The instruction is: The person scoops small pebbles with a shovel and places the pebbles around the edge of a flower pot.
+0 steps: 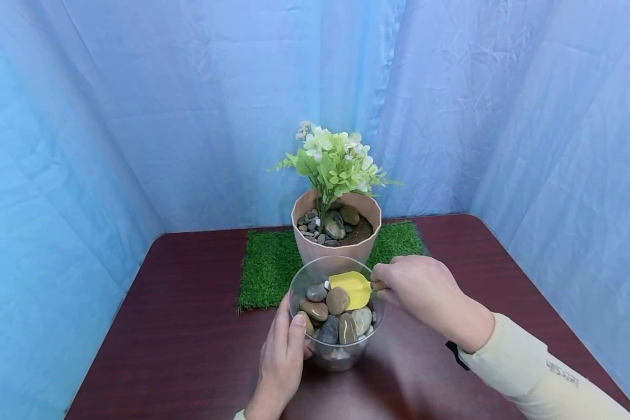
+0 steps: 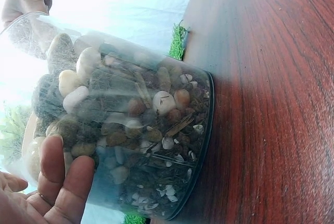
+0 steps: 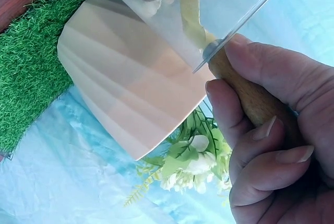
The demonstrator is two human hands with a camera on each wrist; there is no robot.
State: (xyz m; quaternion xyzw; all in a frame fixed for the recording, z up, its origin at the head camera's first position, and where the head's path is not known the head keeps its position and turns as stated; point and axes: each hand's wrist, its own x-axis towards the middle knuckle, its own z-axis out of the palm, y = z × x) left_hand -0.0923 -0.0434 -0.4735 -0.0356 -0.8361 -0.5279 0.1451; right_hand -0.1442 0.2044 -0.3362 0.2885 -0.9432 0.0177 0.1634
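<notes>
A clear plastic container [image 1: 338, 365] stands on the table, full of smooth stones [image 1: 329, 330]. Seen from the side in the left wrist view, its lower part holds small pebbles, bits of shell and dark debris. My left hand [image 1: 282, 357] grips its left side, thumb near the rim and fingertips against the wall. With my right hand [image 1: 422, 290] I hold a small yellow hand trowel by its wooden handle [image 3: 249, 92], at the container's right rim. The yellow blade [image 1: 358, 290] lies inside, beside a brown stone [image 1: 338, 301] that partly covers it.
Just behind the container is a pale pink flowerpot [image 1: 325, 252] with soil, stones and a white-flowered leafy plant [image 1: 341, 160]. The pot stands on a green turf mat [image 1: 265, 271]. Blue curtains [image 1: 231, 116] surround the dark red table [image 1: 189, 326] at the back and sides.
</notes>
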